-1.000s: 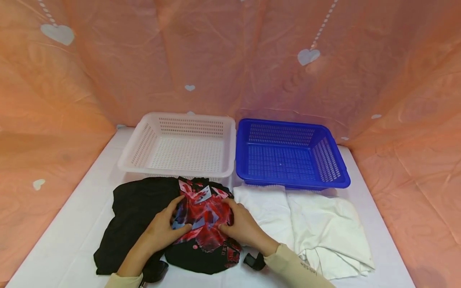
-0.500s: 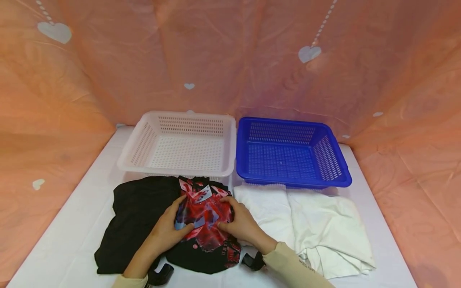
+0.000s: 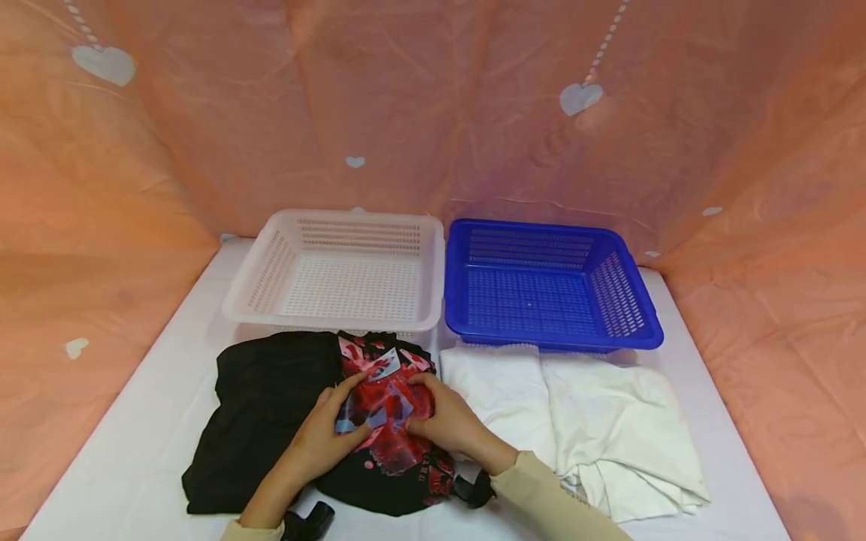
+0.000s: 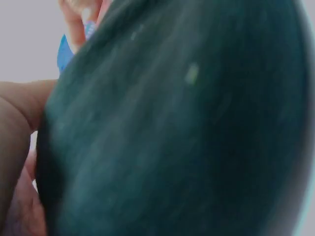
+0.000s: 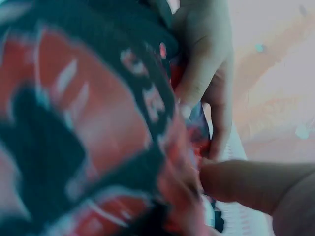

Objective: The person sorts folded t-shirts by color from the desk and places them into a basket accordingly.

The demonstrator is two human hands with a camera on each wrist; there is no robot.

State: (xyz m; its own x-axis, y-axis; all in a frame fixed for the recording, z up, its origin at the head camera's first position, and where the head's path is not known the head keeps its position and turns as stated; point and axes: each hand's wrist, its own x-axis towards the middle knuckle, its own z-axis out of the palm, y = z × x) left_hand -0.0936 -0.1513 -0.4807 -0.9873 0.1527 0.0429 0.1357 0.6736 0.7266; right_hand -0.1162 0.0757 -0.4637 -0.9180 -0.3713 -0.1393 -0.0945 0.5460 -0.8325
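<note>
A black garment with a red, pink and blue print [image 3: 389, 454] lies bunched at the front middle. My left hand [image 3: 321, 436] holds its left side and my right hand [image 3: 455, 422] its right side. Thumbs and index fingers show on top, while the other fingers are mostly hidden by the cloth. Dark fabric [image 4: 147, 123] fills most of the left wrist view. In the right wrist view the printed cloth [image 5: 98, 98] bulges up close, with fingers of both hands at its edge. Plain black cloth [image 3: 271, 406] spreads flat just left of it.
At the back stand a white basket [image 3: 331, 324] on the left and a blue basket [image 3: 541, 340] on the right, both with nothing inside. White cloth [image 3: 497, 398] and cream cloth [image 3: 622, 424] lie at the right. Orange sheeting [image 3: 433, 113] encloses the white-covered table [image 3: 122, 451].
My left hand has shifted right and slightly inward over the print, drawing the left side of the garment in. The right hand has edged a little left. Both baskets stay put.
</note>
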